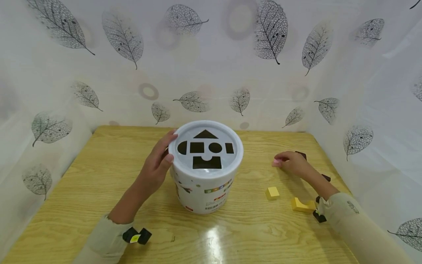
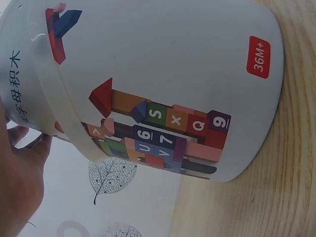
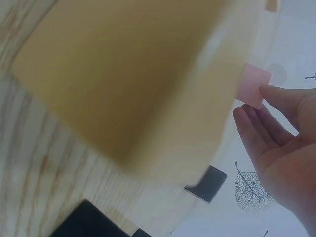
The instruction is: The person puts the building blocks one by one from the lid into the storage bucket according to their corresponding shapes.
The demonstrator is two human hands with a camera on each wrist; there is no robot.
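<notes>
A white toy-block bucket (image 1: 204,196) stands upright on the table, its white lid (image 1: 206,172) on top with several cut-out shapes, among them a triangle, a square and a circle. My left hand (image 1: 155,167) grips the lid's left edge, thumb toward the near side and fingers farther back. To the bucket's right, my right hand (image 1: 295,164) pinches a small pink block (image 3: 253,85) between thumb and fingertips, low over the table. Nearer me lie a yellow cube (image 1: 272,193) and a yellow block with a curved notch (image 1: 302,205).
Dark blocks (image 1: 325,178) lie on the right side of the wooden table (image 1: 108,165), one (image 1: 301,155) partly behind my right hand. White curtains with a leaf print (image 1: 204,69) hang at the back and both sides. A yellow surface (image 3: 123,89) looms blurred in the right wrist view.
</notes>
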